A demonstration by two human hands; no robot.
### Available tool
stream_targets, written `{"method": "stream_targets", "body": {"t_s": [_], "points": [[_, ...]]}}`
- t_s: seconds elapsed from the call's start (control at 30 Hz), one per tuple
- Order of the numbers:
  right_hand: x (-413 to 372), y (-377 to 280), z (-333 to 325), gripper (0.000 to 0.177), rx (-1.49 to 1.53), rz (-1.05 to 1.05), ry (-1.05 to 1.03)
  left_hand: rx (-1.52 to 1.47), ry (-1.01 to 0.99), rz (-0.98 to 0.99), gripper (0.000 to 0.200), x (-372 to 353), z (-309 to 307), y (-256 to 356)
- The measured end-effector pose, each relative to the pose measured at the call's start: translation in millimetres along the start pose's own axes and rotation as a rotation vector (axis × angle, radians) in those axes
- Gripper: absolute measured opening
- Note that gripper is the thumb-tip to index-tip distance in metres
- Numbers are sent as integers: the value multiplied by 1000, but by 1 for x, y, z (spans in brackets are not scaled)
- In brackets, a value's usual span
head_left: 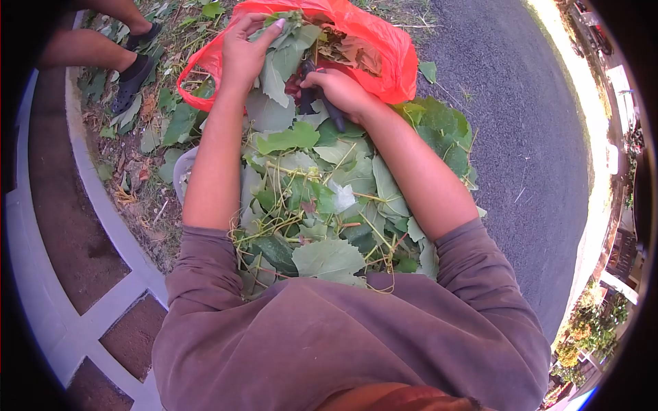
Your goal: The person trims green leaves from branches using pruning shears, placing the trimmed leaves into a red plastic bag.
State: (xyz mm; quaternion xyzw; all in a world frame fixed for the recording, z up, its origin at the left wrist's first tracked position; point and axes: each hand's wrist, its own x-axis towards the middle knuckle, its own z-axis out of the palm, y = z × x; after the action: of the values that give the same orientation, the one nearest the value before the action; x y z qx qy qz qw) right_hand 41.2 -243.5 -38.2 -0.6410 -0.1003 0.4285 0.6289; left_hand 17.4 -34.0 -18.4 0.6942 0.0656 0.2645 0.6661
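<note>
My left hand is closed on a bunch of green leaves, raised at the near left side of a red plastic bag. My right hand grips dark-handled pruning shears just below the leaves; its blades are partly hidden. Inside the bag, brownish and green leaves show through the opening. Beneath both forearms lies a large heap of broad leaves and thin vines, piled up close to my body.
Another person's legs in dark clogs stand at the upper left on leaf-strewn ground. A pale concrete curb runs down the left. Grey asphalt lies on the right. Part of a whitish container rim shows beside the heap.
</note>
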Motion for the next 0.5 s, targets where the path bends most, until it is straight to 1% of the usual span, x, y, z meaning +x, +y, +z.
{"method": "stream_targets", "body": {"t_s": [0.03,0.07,0.1,0.17,0.2,0.23,0.3,0.37,0.43,0.47,0.5], "points": [[-5,-5,2,31,-132,7,76,112,-94,20,26,-2,3,1],[-1,-1,-1,31,-133,8,77,244,-91,17,26,-6,8,1],[4,3,-2,32,-148,-24,78,243,-90,15,26,-10,12,2],[9,10,-6,34,-164,-58,79,337,-152,120,32,-16,18,7],[3,6,-5,33,-179,-66,110,480,-213,185,33,-20,19,23],[0,3,-4,33,-194,-75,142,479,-213,186,33,-20,20,23],[5,4,-8,30,-155,-65,153,593,-331,411,35,-22,23,24],[11,8,-11,27,-117,-55,161,586,-344,412,38,-30,27,27],[10,7,-10,25,-60,-100,143,633,-312,416,41,-32,30,29],[10,7,-11,25,-59,-100,144,633,-314,416,41,-31,29,29],[5,2,-9,25,-109,-82,139,633,-334,371,42,-29,25,26]]}}
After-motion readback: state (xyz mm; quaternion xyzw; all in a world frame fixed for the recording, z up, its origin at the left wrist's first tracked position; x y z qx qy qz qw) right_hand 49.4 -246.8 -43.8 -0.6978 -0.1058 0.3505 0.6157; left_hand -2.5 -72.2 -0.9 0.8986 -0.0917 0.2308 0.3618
